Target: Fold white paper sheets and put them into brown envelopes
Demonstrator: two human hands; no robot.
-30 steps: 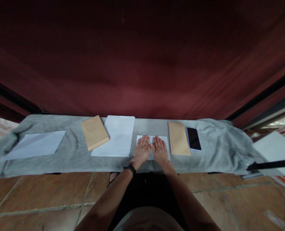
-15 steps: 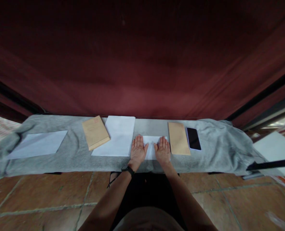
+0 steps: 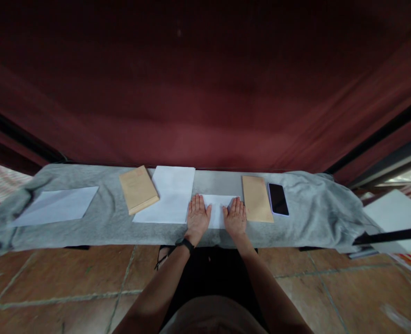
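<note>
A small folded white paper [image 3: 218,209] lies on the grey cloth [image 3: 306,218] in front of me. My left hand [image 3: 197,215] rests flat on the paper's left edge, fingers stretched out and together, a black band on its wrist. My right hand [image 3: 236,216] presses flat on the paper's right edge, fingers also extended. Both hands are apart with the paper's middle showing between them. A larger white sheet [image 3: 168,195] lies just left of my left hand. A tan envelope [image 3: 256,198] lies just right of my right hand.
A second tan envelope [image 3: 137,189] overlaps the large sheet's left side. Another white sheet [image 3: 57,205] lies at the far left. A black phone [image 3: 278,199] sits beside the right envelope. A dark red curtain [image 3: 205,93] hangs behind. Tiled floor [image 3: 69,287] runs below.
My hands have slid apart from the middle of the folded paper out to its left and right edges, uncovering its centre.
</note>
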